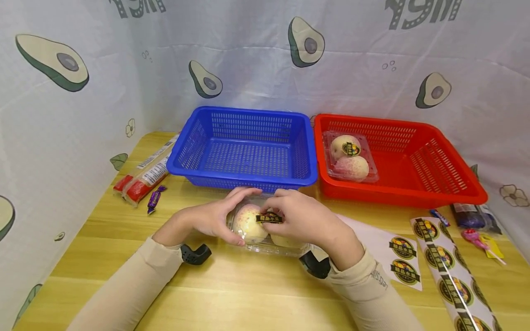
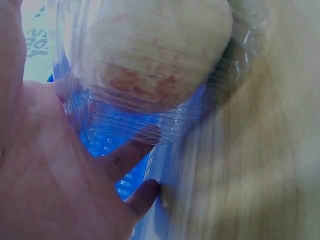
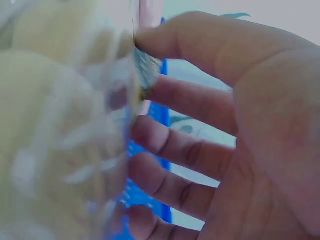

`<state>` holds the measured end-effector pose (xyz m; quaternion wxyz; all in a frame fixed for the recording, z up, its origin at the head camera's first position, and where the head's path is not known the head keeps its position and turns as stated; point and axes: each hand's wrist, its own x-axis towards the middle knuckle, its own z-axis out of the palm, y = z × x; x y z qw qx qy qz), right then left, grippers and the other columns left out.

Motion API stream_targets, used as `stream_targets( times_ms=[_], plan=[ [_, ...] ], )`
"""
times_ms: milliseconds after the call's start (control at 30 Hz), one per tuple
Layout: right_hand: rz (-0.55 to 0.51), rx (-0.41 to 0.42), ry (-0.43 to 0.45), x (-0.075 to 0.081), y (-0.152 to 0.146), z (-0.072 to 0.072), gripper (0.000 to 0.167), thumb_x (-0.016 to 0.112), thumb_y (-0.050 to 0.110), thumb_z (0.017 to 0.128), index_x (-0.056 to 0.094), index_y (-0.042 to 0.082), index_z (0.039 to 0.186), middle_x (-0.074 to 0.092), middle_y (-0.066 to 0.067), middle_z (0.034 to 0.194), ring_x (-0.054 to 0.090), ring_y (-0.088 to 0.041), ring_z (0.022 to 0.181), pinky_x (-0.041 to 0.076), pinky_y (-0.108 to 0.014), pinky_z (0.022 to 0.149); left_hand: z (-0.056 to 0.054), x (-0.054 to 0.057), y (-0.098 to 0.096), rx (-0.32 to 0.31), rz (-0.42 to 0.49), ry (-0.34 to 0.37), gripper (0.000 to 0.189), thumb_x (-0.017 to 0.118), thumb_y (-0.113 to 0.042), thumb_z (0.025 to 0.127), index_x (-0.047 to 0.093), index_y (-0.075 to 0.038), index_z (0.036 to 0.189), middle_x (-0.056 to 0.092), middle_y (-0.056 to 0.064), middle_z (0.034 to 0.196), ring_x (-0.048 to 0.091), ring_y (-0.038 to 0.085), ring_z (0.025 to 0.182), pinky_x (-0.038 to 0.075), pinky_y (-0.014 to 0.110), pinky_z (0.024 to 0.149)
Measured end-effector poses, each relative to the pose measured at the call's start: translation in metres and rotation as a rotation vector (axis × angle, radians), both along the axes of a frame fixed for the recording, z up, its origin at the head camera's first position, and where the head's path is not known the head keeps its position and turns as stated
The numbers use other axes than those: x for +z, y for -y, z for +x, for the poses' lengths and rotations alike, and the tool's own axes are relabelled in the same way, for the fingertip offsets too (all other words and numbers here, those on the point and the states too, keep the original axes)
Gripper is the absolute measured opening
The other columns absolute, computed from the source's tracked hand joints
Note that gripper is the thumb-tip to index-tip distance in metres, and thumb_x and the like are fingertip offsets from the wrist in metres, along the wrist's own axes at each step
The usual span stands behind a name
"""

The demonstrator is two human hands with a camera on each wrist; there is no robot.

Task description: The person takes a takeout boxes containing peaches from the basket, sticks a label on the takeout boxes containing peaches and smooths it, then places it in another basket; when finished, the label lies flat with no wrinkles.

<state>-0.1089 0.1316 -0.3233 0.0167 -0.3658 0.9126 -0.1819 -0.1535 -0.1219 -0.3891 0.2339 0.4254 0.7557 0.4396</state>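
Observation:
A clear plastic clamshell box (image 1: 273, 249) with two pale, pink-speckled peaches (image 1: 250, 224) lies on the table before the blue basket. My left hand (image 1: 213, 217) holds its left end, thumb at the near side and fingers round the far side. Speckled fruit shows through the clear wall in the left wrist view. Over the lid, my right hand (image 1: 304, 214) pinches a black-and-gold round sticker (image 1: 269, 218) between thumb and forefinger. In the right wrist view the sticker (image 3: 147, 70) meets the lid; its other fingertips are against or close to the plastic.
Behind stand a blue basket (image 1: 244, 180) and a red basket (image 1: 397, 195), the latter holding another stickered box (image 1: 351, 158) of peaches. Sticker sheets (image 1: 403, 257) lie at right, beside a pink lollipop (image 1: 472, 236). Red-ended packets (image 1: 142, 181) and a purple candy (image 1: 155, 199) lie left.

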Motion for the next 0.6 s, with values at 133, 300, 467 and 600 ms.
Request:
stream_targets(
  times_ms=[133,300,467,600],
  plan=[
    [0.077,-0.071,-0.017,0.005,-0.002,0.002,0.033,0.083,0.042,0.082,0.079,0.023,0.109,0.052,0.004,0.076,0.046,-0.008,0.064,0.040,-0.026,0.053,0.000,0.001,0.000,0.004,-0.001,0.009,0.113,0.085,-0.030,0.076,0.011,-0.025,0.161,0.013,0.001,0.158,0.038,0.023,0.132,0.046,0.038,0.102],
    [0.117,-0.082,-0.057,0.007,-0.003,0.005,0.038,0.081,0.046,0.082,0.079,0.024,0.113,0.051,0.006,0.074,0.046,-0.008,0.063,0.040,-0.026,0.052,0.000,0.000,0.000,0.006,-0.002,0.014,0.113,0.086,-0.029,0.076,0.011,-0.025,0.161,0.013,0.000,0.158,0.038,0.023,0.132,0.046,0.038,0.102],
    [0.118,-0.089,-0.120,0.008,-0.002,0.009,0.035,0.082,0.045,0.083,0.076,0.023,0.109,0.053,0.007,0.074,0.048,-0.009,0.067,0.042,-0.027,0.054,0.000,-0.001,0.000,0.002,0.006,0.006,0.114,0.086,-0.029,0.075,0.011,-0.024,0.161,0.013,0.001,0.158,0.036,0.023,0.134,0.044,0.039,0.104],
    [0.084,-0.051,-0.230,0.008,0.000,0.011,0.029,0.084,0.036,0.083,0.076,0.021,0.106,0.059,0.006,0.083,0.054,-0.012,0.072,0.047,-0.030,0.061,-0.001,-0.001,-0.001,-0.002,0.011,0.003,0.114,0.086,-0.028,0.075,0.011,-0.024,0.161,0.013,0.001,0.157,0.035,0.022,0.134,0.044,0.038,0.104]
  ],
)
